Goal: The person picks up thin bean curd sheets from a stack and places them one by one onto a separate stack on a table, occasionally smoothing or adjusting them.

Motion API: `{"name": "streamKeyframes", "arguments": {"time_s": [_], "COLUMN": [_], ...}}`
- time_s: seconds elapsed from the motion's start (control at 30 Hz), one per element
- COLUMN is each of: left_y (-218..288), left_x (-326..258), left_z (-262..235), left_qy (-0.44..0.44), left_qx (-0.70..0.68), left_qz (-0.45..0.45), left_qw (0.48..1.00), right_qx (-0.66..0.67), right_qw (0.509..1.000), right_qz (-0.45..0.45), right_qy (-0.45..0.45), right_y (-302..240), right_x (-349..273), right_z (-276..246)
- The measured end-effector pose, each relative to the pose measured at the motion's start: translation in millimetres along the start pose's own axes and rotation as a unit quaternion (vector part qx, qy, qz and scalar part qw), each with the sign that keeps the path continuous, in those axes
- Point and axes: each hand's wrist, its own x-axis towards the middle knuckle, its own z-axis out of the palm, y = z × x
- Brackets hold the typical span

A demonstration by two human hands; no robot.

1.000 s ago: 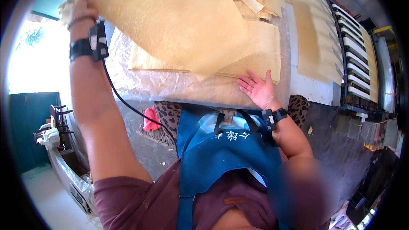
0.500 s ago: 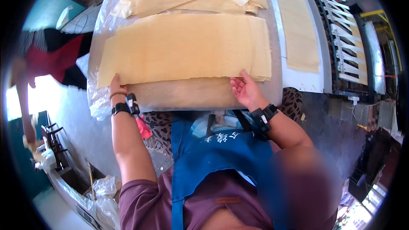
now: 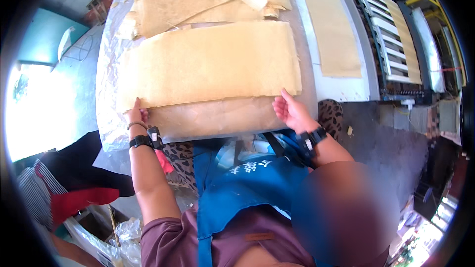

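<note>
The left hand (image 3: 138, 113) and right hand (image 3: 293, 111) pinch 1 long edge of the tan sheet (image 3: 208, 66), thumbs uppermost, probably spaced near its 2 corners to hold it straight. It spreads just beyond both grips; farther out lies a ragged pile (image 3: 198, 0).

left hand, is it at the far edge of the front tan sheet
No, the left hand is at the near edge of the front tan sheet, toward the left.

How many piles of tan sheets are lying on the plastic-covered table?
2: a smooth pile, near edge by the left hand and right hand; beyond it, a ragged pile. Others may be hidden underneath.
</note>
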Motion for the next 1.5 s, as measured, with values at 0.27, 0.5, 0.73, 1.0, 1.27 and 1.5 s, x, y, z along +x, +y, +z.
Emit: {"name": "streamKeyframes", "arguments": {"time_s": [0.27, 0.5, 0.73, 1.0, 1.27, 1.5], "left_y": [76, 152, 179, 175, 247, 148], "left_x": [-72, -61, -21, 6, -68, -143], "left_z": [34, 223, 269, 268, 217, 100], "left_qy": [0.275, 0.048, 0.002, 0.088, 0.194, 0.164], "left_qx": [0.396, 0.454, 0.599, 0.613, 0.504, 0.430], "left_qz": [0.293, 0.650, 0.564, 0.636, 0.682, 0.799], "left_qw": [0.826, 0.608, 0.569, 0.461, 0.494, 0.387], "right_qx": [-0.028, -0.071, -0.102, -0.114, -0.173, -0.044], "right_qw": [0.973, 0.967, 0.962, 0.963, 0.950, 0.962], "right_qz": [-0.228, -0.245, -0.252, -0.242, -0.236, -0.043], "right_qy": [-0.030, -0.018, 0.030, -0.020, -0.108, -0.266], "right_y": [-49, -59, -64, -69, -75, -50], "right_x": [-21, -18, -14, 0, -2, 14], "right_z": [11, 39, 23, 50, 100, 103]}}
